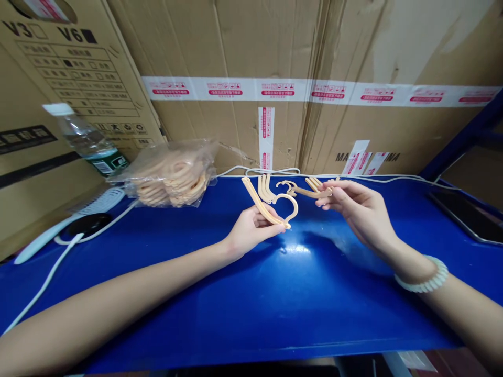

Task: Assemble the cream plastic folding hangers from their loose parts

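Observation:
My left hand [249, 230] is closed on a beige plastic folding-hanger piece. This piece [257, 199] has a long grooved arm slanting up to the left and a round hook curling out to the right. My right hand [363, 212] pinches a slim beige hanger arm [310, 193], held roughly level and apart from the left hand's piece. Behind the hands, several more beige hanger arms [265, 189] lie on the blue table. A small hook piece [288, 186] shows just behind the right hand's arm; whether the two are joined, I cannot tell.
A clear bag of beige hanger parts [173, 178] sits at the left, beside a water bottle [88, 139]. A pale blue hairbrush [70, 222] and a black round object [89, 225] lie nearer. White cable [377, 179] runs along the cardboard [228, 125]. A dark phone-like slab [467, 214] is right.

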A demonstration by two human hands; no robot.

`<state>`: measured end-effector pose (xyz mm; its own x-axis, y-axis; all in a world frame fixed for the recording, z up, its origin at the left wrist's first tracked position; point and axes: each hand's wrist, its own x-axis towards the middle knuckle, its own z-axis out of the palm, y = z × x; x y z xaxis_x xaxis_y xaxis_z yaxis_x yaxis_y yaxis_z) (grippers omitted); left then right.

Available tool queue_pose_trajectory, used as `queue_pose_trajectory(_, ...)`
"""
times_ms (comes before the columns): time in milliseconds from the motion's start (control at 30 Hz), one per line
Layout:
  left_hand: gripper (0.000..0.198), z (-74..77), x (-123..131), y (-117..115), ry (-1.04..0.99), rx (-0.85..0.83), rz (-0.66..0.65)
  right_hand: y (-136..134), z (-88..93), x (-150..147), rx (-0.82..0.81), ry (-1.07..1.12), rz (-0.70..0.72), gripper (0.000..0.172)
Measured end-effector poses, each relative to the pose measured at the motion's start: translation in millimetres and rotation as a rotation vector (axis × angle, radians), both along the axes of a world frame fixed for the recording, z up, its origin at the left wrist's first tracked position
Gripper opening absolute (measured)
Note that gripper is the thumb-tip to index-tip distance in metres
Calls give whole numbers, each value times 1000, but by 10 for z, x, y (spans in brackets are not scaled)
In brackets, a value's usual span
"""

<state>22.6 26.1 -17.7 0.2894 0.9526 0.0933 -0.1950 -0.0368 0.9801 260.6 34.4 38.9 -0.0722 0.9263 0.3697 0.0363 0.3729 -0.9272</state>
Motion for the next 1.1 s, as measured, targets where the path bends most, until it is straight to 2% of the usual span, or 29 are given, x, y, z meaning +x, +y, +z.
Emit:
queue_pose_trajectory(267,37,-16,-4,14,-14,25,-19,-107,-145,-77,-234,130,43,25)
queue_pose_trajectory(367,37,-9,-4,14,-31,17,-36,-114,-172,-93,-291,225,39,49)
queue_pose_trajectory(433,37,-8,-3,13,-35,13,-38,-117,-182,-114,-362,269,92,60)
queue_pose_trajectory(500,38,-10,-5,11,-30,14,-42,-120,-207,-140,-423,253,163,53)
queue_pose_trajectory(600,39,-10,-14,3,-7,32,-60,-130,-272,-183,-416,145,214,38)
queue_pose_trajectory(767,39,12,-19,-19,24,44,-117,-174,-329,-233,-357,17,279,34)
queue_pose_trajectory(867,37,27,-10,-30,33,72,-143,-204,-309,-241,-327,-33,264,30)
queue_pose_trajectory(1100,33,40,-11,-46,56,120,-167,-226,-295,-239,-284,-51,284,26)
